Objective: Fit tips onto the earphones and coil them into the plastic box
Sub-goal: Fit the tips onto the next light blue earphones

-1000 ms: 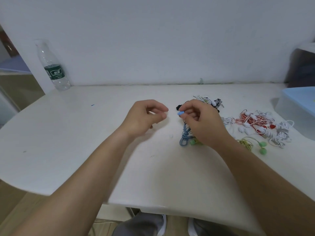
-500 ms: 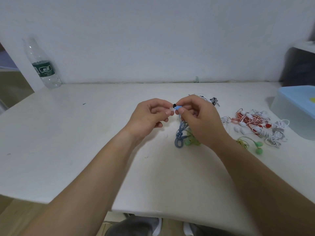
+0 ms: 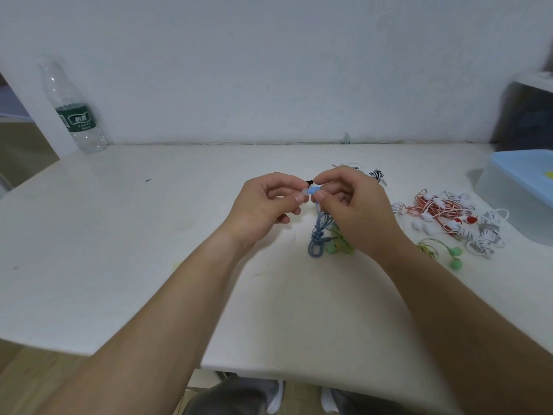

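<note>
1. Head view looks down on both hands, raised close together above the middle of the white tabletop (image 3: 149, 235).
2. Right hand (image 3: 356, 211): its grip is closed to a pinch, thumb and forefinger holding the blue earbud (image 3: 313, 191), whose nozzle points left, out of the grip.
3. Left hand (image 3: 263, 205): its grip is also a tight pinch, thumb and forefinger holding a translucent tip (image 3: 304, 192) that touches the end of the blue earbud; the other fingers are curled underneath.
4. Whether the tip is fully seated on the nozzle cannot be told.
5. A blue cable (image 3: 318, 235) hangs from the right grip down to the tabletop, where it ends in a bundled loop.
6. A green earphone set (image 3: 336, 245) lies just beside that loop, partly under the right wrist.
7. To the right lie more earphones: a second green pair (image 3: 449, 254), a red-and-white tangle (image 3: 443, 211) and a white bundle (image 3: 487, 235); a black-and-white striped set (image 3: 376, 175) sits behind the right hand.
8. The plastic box (image 3: 514, 199), with a blue lid, stands at the right edge, well apart from both hands.
9. A clear bottle (image 3: 74, 115) stands at the far left by the wall.
</note>
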